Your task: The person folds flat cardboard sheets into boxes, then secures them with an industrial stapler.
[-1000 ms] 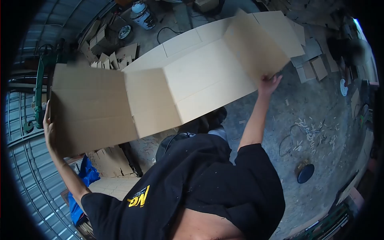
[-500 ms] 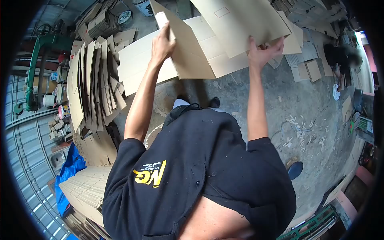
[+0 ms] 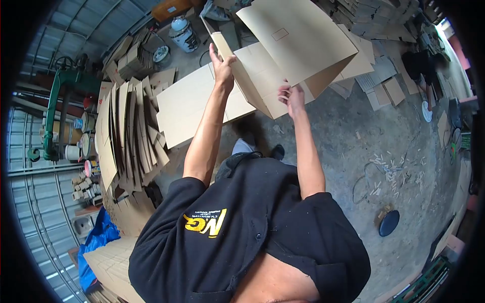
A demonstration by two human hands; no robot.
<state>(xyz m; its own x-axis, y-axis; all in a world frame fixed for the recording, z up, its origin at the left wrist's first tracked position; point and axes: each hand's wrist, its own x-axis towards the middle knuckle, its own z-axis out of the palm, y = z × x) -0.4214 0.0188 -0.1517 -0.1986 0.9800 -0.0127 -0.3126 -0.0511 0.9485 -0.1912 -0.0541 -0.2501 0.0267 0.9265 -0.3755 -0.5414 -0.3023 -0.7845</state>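
Note:
A large tan cardboard box, partly unfolded, stands with raised panels in front of me. My left hand grips the top edge of its left upright panel. At the near edge of the right panel, by its lower corner, is my right hand with fingers curled; whether it pinches anything is hidden. Flat cardboard lies beneath and to the left of the box.
Cardboard sheets lean in a stack on the left. Behind are a white bucket and more piles. A dark round object and scraps lie on the floor at right. Another person is at far right.
My right hand has moved left and down from the right panel's lower edge, its fingers now curled. My left hand still holds the left panel, which has shifted right. The view has shifted.

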